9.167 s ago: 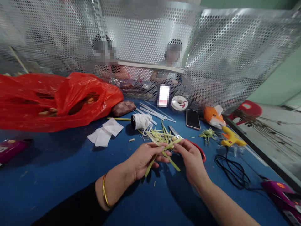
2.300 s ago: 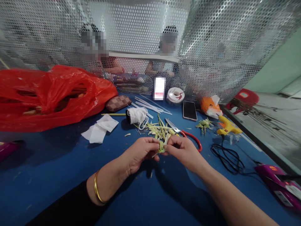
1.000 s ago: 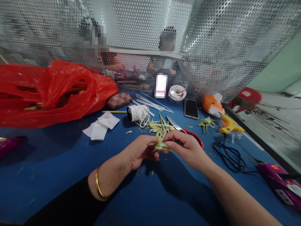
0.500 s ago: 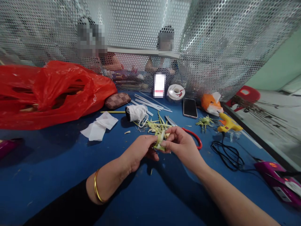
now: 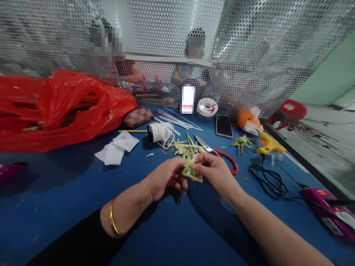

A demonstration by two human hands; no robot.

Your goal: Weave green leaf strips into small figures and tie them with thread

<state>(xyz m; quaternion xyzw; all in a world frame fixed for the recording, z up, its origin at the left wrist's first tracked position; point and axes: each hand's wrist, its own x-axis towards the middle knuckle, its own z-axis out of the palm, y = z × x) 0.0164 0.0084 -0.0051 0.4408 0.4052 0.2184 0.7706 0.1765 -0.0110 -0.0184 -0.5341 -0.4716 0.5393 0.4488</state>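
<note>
Between my two hands, low over the blue table [image 5: 155, 229], is a small woven piece of pale green leaf strips [image 5: 191, 172]. My left hand [image 5: 169, 175] pinches its left side, the lower fingers curled beneath. My right hand [image 5: 212, 168] is closed at its upper right, thumb and fingertips on a whitish strip. Just beyond the hands lies a heap of green and yellowish leaf scraps [image 5: 187, 149]. Red-handled scissors [image 5: 226, 157] rest by my right hand, blades towards the heap. A bundle of white cord [image 5: 162, 132] sits behind my left hand.
A red plastic bag [image 5: 63, 111] fills the left back. White strips [image 5: 177, 120], a ribbon roll [image 5: 207, 107] and a phone [image 5: 224, 125] lie farther back. At right are a yellow glue gun [image 5: 269, 143], its black cable and a purple power strip [image 5: 327, 210]. Two people sit behind the perforated screen.
The woven piece has turned, and a green strip now sticks out at its lower right. My right hand has shifted slightly down, leaving more of the scissors in sight.
</note>
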